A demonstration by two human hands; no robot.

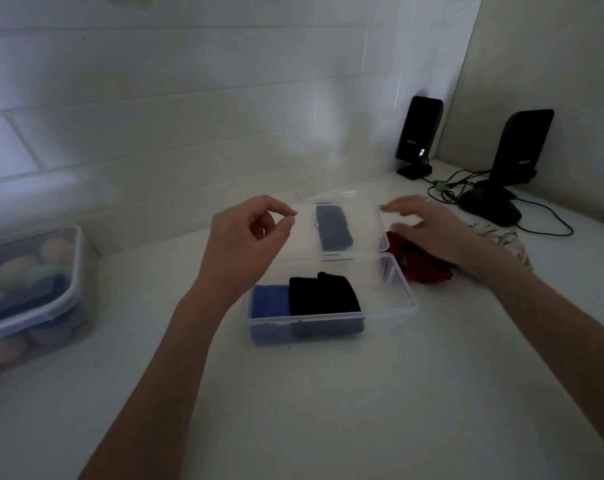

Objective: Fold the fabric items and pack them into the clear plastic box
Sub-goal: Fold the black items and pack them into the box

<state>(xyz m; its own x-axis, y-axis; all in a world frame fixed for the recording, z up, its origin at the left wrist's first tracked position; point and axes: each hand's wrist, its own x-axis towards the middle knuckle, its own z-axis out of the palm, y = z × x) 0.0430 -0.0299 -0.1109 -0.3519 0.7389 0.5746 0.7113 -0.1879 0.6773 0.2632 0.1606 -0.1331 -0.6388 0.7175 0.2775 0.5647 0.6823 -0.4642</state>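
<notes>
A clear plastic box (402, 299) stands open on the white counter. Inside it lie a folded blue cloth (270, 301) at the left and a folded black cloth (323, 295) beside it; the box's right part holds nothing. Its hinged lid (359, 223) stands tilted up behind, with a dark shape showing through it. My left hand (248, 237) hovers at the lid's left edge, thumb and forefinger pinched near the rim. My right hand (428, 230), blurred, fingers spread, hangs over a crumpled red cloth (427, 270) right of the box. A pale patterned cloth (505, 239) lies further right.
A lidded clear container (65, 299) with pastel rounded items sits at the left. Two black speakers (420, 133) (515, 157) with cables (550, 223) stand in the back right corner. A tiled wall runs behind the counter.
</notes>
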